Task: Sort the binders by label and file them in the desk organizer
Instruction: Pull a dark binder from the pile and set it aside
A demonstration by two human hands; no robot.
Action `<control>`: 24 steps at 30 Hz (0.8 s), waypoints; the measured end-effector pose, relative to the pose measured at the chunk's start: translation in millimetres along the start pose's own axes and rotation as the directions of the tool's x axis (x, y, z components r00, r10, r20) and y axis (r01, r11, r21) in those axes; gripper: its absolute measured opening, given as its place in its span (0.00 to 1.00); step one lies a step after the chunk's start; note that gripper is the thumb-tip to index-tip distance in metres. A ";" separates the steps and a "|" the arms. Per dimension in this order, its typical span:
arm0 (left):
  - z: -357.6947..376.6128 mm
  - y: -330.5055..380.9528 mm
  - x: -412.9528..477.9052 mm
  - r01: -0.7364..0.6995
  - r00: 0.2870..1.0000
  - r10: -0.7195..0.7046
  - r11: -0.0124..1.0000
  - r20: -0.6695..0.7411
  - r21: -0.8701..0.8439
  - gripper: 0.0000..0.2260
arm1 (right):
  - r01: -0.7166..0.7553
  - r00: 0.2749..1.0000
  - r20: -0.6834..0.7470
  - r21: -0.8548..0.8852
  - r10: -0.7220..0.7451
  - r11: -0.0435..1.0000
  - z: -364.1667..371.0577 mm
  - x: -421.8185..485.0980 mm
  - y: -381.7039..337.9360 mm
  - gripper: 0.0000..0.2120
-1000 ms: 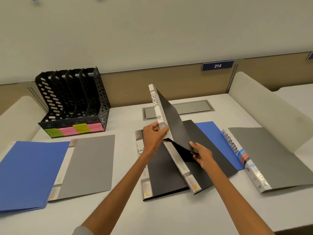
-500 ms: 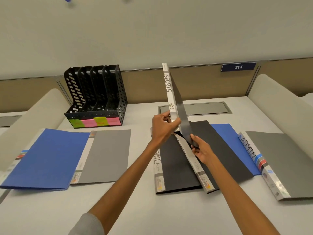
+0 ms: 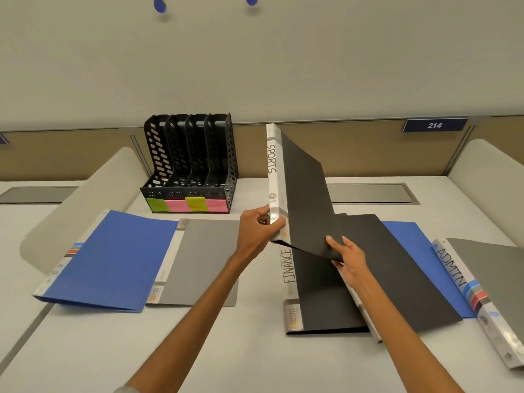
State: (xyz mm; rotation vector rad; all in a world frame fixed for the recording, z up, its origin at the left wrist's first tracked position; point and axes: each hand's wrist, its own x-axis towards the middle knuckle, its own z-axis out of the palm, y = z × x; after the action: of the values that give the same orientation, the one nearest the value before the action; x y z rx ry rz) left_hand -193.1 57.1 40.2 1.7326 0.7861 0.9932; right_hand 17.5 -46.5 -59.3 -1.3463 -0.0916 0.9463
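Fingers (image 3: 262,210) of the left hand (image 3: 255,229) pinch the lower spine of the SPORTS binder (image 3: 272,165), held upright above the surface (image 3: 255,353), while the right hand (image 3: 350,258) pinches the bottom edge of its loose black cover. Flat below lie the FINANCE binder (image 3: 289,268) and a second black binder (image 3: 402,279), with the ADMIN binder (image 3: 453,269) at right and a blue binder (image 3: 113,259) and grey binder (image 3: 204,259) at left. The desk organizer (image 3: 192,163), back left, shows no binder in its slots, so filing looks barely begun: SPORTS first, then all the rest.

The desk organizer (image 3: 190,165) stands unblocked from above, a grey binder (image 3: 204,259) flat before it.
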 end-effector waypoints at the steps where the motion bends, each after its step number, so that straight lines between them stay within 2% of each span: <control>1: -10.4 -7.7 -1.0 0.027 1.000 -0.027 1.000 -0.006 0.000 0.14 | 0.006 1.000 -0.013 -0.019 -0.006 1.000 6.8 -0.2 3.9 0.37; 4: -41.7 -29.2 -4.7 0.105 0.994 -0.105 0.994 -0.032 -0.009 0.13 | 0.039 0.999 -0.002 -0.076 -0.039 0.996 30.5 -3.3 18.3 0.26; 5: -52.9 -36.5 -5.6 0.128 0.991 -0.128 0.992 -0.045 -0.009 0.14 | 0.046 0.999 0.009 -0.100 -0.045 0.994 38.7 -3.6 24.6 0.26; 8: -90.4 -55.7 -8.4 0.193 0.978 -0.192 0.981 -0.078 0.004 0.17 | 0.030 0.999 0.013 -0.102 -0.029 0.994 67.9 -6.1 44.2 0.37; 10: -117.3 -67.2 -10.9 0.226 0.970 -0.223 0.974 -0.093 0.015 0.16 | 0.035 0.999 0.009 -0.092 -0.035 0.995 90.6 -10.0 58.5 0.40; 17: -205.4 -115.0 -30.7 0.338 0.933 -0.323 0.938 -0.158 0.078 0.15 | 0.060 0.998 0.027 -0.157 -0.056 0.986 163.5 -36.2 114.7 0.32; 24: -255.1 -156.2 -56.8 0.372 0.923 -0.362 0.926 -0.128 0.060 0.13 | 0.100 0.993 -0.036 -0.171 -0.108 0.980 195.9 -60.9 169.0 0.29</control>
State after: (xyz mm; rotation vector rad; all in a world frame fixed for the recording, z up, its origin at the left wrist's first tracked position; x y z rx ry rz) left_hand -455.5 167.7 -67.3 1.5290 1.1928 0.8146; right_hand -219.8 56.0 -120.9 -1.5042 -0.2099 0.8332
